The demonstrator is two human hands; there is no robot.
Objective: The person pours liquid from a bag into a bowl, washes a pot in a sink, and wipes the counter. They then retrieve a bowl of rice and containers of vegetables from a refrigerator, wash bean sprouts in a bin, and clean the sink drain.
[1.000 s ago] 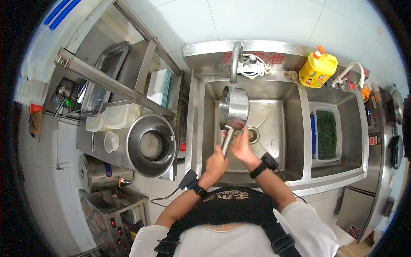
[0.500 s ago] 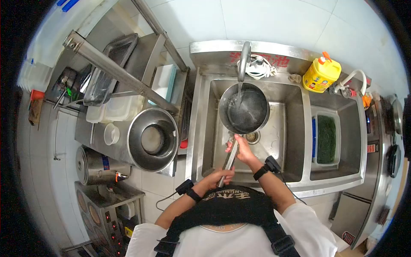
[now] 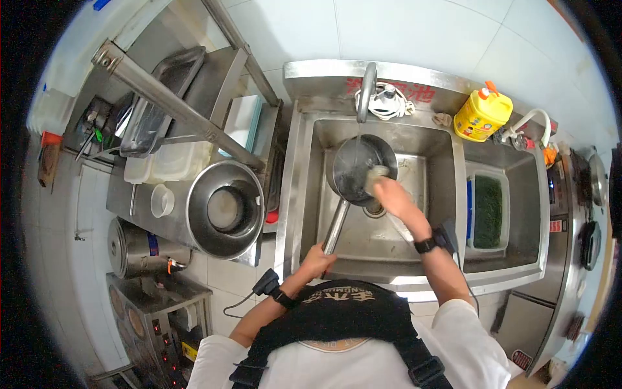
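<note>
The left hand (image 3: 317, 255) held the long handle of the pot (image 3: 360, 170) over the sink (image 3: 447, 194) under the tap (image 3: 367, 91), while the right hand's (image 3: 392, 194) fingers gripped a sponge (image 3: 376, 174) at its rim, so the washing step looked underway and next called for rubbing inside.

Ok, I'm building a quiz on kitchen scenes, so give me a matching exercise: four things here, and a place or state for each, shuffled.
Things:
1. saucepan
2. yellow bottle
3. large steel bowl
4. green scouring pad

Places or states:
A. in the right-hand basin
B. on the counter left of the sink
C. under the running tap
D. on the ledge behind the sink

Pairs: 1-C, 2-D, 3-B, 4-A
</note>
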